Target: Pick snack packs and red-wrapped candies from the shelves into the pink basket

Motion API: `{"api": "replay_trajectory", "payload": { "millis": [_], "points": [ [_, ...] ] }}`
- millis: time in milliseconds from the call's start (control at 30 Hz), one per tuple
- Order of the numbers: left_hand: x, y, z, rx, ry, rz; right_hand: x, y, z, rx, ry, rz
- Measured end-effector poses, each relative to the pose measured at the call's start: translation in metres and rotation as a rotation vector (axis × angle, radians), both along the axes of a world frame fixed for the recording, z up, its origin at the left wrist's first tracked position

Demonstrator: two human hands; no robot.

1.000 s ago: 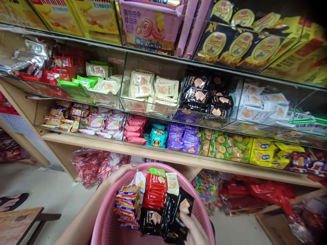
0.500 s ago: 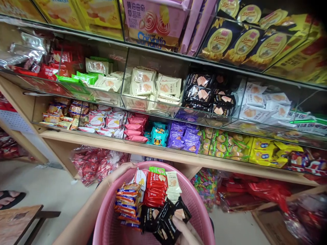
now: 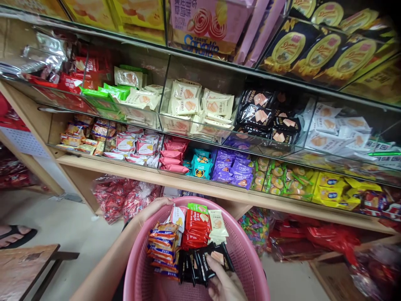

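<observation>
A pink plastic basket (image 3: 134,255) stands low in front of me, and my left hand (image 3: 156,210) grips its far left rim. Inside it, my right hand (image 3: 226,283) is closed on black snack packets (image 3: 196,264), thumb on the front and fingers partly hidden below. The black packets stand in a row. Left of them is a stack of orange and blue packets (image 3: 164,251). Behind are red packets (image 3: 196,228), cream packets (image 3: 218,225), a green packet (image 3: 198,207) and a white packet (image 3: 179,215).
Shelves with clear dividers (image 3: 164,88) cross the view, holding black packets (image 3: 258,106), cream packets (image 3: 184,104), purple packets (image 3: 233,167) and others. Bagged red sweets (image 3: 114,196) lie below. A wooden stool (image 3: 25,267) and a person's sandaled foot (image 3: 19,235) are at left.
The black packets, tilted and fanned before, now stand more upright in a tighter row against the red and orange stacks. My right hand has moved slightly up; the whole view has shifted.
</observation>
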State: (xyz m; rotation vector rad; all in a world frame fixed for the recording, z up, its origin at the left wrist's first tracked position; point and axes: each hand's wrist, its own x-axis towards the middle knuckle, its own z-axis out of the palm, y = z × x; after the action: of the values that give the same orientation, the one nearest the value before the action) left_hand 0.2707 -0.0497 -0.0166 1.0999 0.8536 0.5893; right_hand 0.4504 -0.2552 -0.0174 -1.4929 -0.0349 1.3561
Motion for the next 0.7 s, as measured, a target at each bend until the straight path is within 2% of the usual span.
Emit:
{"api": "replay_trajectory", "payload": {
  "millis": [233, 433, 700],
  "points": [
    [-0.001, -0.001, -0.004, 0.003, -0.011, 0.017, -0.019, 0.009, -0.010, -0.014, 0.062, -0.014],
    [-0.004, -0.001, -0.002, 0.020, -0.011, 0.029, -0.021, 0.010, -0.019, 0.018, 0.115, -0.091],
    [-0.004, -0.004, 0.001, 0.004, -0.020, 0.031, -0.033, 0.011, -0.005, 0.027, 0.146, -0.142]
  ]
}}
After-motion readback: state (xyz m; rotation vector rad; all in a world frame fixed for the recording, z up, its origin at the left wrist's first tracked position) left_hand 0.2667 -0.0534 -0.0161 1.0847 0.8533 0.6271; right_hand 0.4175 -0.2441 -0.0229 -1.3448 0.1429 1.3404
